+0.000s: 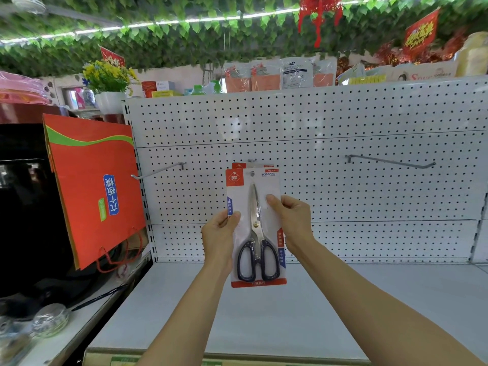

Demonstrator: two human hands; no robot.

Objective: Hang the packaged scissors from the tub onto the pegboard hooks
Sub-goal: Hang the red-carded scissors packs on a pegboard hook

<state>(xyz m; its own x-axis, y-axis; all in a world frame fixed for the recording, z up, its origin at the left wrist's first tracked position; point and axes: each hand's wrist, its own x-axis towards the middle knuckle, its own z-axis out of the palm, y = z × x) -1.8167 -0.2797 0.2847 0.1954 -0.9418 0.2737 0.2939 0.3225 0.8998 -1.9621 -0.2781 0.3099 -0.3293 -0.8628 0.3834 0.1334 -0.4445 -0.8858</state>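
A packaged pair of scissors (254, 228), steel blades and dark handles on a white and red card, is upright in front of the white pegboard (343, 186). My left hand (220, 233) pinches the card's left edge and my right hand (290, 220) pinches its right edge. The card's hang hole sits on the tip of the middle hook (252, 173). The top of another red and white card (239, 165) shows behind it on the same hook. The tub is out of view.
A bare hook (158, 170) juts out at the left and a longer bare hook (390, 161) at the right. Below lies the white shelf (264, 313). An orange gift bag (92, 186) leans at the left beside a black appliance (23, 207).
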